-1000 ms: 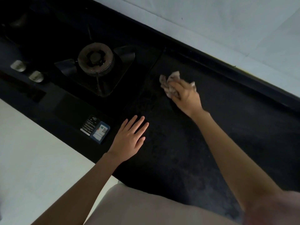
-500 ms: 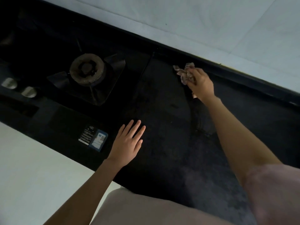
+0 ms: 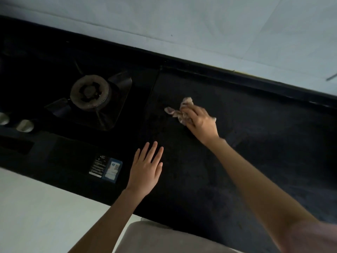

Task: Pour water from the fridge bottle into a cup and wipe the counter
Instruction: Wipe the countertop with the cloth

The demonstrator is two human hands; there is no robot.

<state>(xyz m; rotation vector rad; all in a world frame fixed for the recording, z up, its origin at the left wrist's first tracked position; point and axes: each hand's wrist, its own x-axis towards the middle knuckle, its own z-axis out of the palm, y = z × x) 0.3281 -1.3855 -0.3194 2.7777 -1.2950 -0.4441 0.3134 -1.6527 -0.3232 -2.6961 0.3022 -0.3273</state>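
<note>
I see the black counter (image 3: 209, 179) filling the view, with the gas burner (image 3: 90, 92) as my landmark. Right of the burner, my right hand (image 3: 201, 123) presses a crumpled cloth (image 3: 179, 111) onto the counter, fingers clenched around it. Nearer me, my left hand (image 3: 145, 170) lies flat, fingers spread and released.

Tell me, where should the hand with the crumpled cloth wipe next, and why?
Probably toward the person. The right hand presses the crumpled pale cloth on the dark stone counter near its back edge, while the near part beside the flat, open left hand looks mottled.
</note>
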